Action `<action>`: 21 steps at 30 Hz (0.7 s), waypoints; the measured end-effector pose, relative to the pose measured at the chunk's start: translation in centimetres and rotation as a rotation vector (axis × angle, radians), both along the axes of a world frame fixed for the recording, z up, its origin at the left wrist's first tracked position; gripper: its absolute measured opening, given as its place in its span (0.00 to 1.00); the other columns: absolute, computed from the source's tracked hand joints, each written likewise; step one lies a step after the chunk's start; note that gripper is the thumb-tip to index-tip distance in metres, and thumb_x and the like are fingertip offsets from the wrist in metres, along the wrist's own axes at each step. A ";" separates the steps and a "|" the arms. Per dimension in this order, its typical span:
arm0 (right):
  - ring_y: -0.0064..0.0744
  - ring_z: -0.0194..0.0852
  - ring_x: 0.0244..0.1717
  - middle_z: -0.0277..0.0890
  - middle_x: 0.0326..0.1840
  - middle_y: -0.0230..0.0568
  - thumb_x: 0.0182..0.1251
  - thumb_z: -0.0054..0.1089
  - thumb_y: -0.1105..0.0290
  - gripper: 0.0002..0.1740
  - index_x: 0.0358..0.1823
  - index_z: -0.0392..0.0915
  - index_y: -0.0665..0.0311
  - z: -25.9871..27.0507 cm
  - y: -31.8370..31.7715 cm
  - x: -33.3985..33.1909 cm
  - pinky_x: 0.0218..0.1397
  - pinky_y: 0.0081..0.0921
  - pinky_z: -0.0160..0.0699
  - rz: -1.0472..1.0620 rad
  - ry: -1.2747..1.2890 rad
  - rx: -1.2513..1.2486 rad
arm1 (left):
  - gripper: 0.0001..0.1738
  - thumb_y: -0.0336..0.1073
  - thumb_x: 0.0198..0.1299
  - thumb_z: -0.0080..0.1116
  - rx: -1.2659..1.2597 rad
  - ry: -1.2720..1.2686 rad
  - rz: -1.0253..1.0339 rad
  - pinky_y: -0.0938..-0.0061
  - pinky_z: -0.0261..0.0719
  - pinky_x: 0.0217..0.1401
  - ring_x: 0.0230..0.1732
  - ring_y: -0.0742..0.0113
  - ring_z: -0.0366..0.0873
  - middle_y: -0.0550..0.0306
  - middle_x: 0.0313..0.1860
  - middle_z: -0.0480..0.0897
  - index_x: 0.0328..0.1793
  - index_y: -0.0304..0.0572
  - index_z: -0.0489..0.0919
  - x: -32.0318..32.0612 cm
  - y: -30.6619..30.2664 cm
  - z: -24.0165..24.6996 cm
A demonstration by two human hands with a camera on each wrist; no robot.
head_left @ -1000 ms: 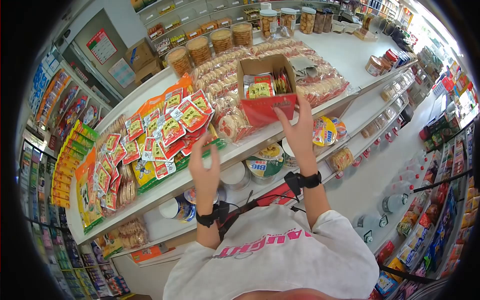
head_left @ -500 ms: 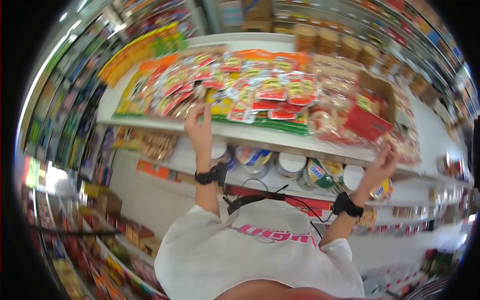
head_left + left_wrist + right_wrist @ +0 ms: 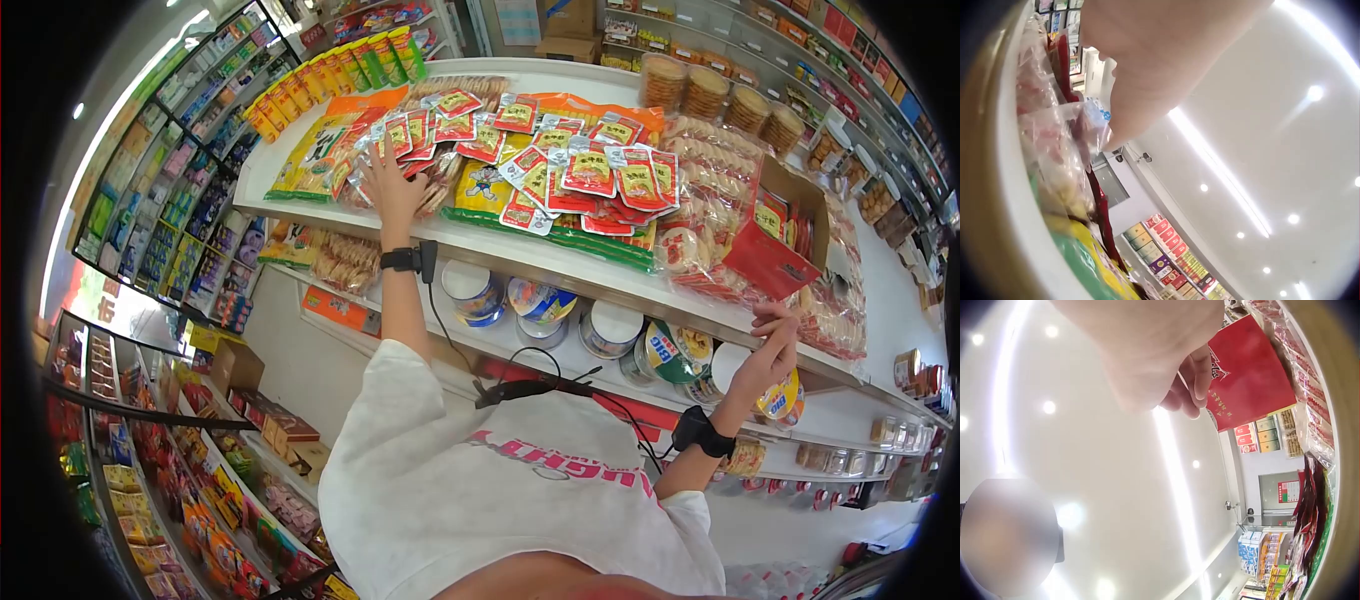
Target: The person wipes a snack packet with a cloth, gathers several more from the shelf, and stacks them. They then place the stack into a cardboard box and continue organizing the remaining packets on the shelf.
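On the left of the counter, my left hand [image 3: 395, 190] reaches over a pile of small red-and-white snack packets [image 3: 455, 128], its fingers spread and touching the near ones. In the left wrist view the fingertips are hidden behind the palm, and clear plastic wrapping [image 3: 1054, 144] shows beneath the hand. A larger heap of the same packets [image 3: 590, 175] lies to the right on yellow and green bags. My right hand [image 3: 768, 350] hangs loosely curled and holds nothing, just in front of an open red cardboard box [image 3: 765, 250] with several packets standing inside.
Bagged round biscuits [image 3: 690, 150] lie under and around the box. Clear biscuit jars [image 3: 705, 92] line the back of the counter. Yellow and green canisters [image 3: 350, 68] stand at the far left. Instant noodle tubs [image 3: 680, 350] fill the shelf below the counter's front edge.
The head view has turned left. My left hand has moved from the counter's front edge onto the left packets. My right hand has left the box's side and drawn back towards me.
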State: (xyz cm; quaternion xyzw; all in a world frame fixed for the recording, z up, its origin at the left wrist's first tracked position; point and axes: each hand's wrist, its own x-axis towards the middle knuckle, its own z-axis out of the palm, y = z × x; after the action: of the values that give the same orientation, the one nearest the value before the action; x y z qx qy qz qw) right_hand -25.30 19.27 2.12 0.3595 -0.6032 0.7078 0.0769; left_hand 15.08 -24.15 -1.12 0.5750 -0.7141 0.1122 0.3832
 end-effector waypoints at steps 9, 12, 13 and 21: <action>0.31 0.78 0.41 0.82 0.37 0.45 0.92 0.36 0.61 0.30 0.26 0.70 0.69 -0.6 2.9 -0.2 0.53 0.29 0.76 -0.048 -0.117 0.005 | 0.25 0.43 0.71 0.61 0.164 -0.172 -0.083 0.38 0.76 0.61 0.66 0.38 0.78 0.44 0.67 0.81 0.73 0.56 0.79 1.4 -5.4 -1.6; 0.30 0.77 0.40 0.81 0.36 0.44 0.92 0.36 0.61 0.31 0.25 0.70 0.69 -0.5 3.1 0.0 0.54 0.29 0.75 -0.053 -0.092 -0.004 | 0.16 0.40 0.78 0.53 -0.017 -0.070 -0.110 0.49 0.83 0.46 0.46 0.38 0.86 0.40 0.45 0.89 0.65 0.53 0.84 0.7 -4.0 0.4; 0.30 0.77 0.40 0.81 0.36 0.44 0.92 0.37 0.60 0.31 0.25 0.70 0.69 -0.6 3.1 0.0 0.53 0.29 0.75 -0.056 -0.099 0.005 | 0.16 0.40 0.78 0.53 -0.038 -0.053 -0.076 0.48 0.82 0.46 0.46 0.37 0.86 0.40 0.46 0.89 0.66 0.53 0.84 0.7 -3.8 0.4; 0.29 0.75 0.38 0.81 0.35 0.43 0.91 0.39 0.61 0.30 0.26 0.72 0.70 -0.8 1.9 0.4 0.51 0.27 0.71 0.012 -0.115 0.034 | 0.19 0.39 0.81 0.49 -0.141 0.210 -0.099 0.49 0.83 0.46 0.45 0.39 0.86 0.36 0.48 0.87 0.67 0.34 0.80 1.0 -2.1 1.9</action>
State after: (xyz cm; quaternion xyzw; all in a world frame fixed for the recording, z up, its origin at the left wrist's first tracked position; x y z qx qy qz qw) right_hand -24.87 21.17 1.27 0.3233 -0.6165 0.7172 0.0316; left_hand 16.09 -26.24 0.75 0.5193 -0.6881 0.0822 0.5001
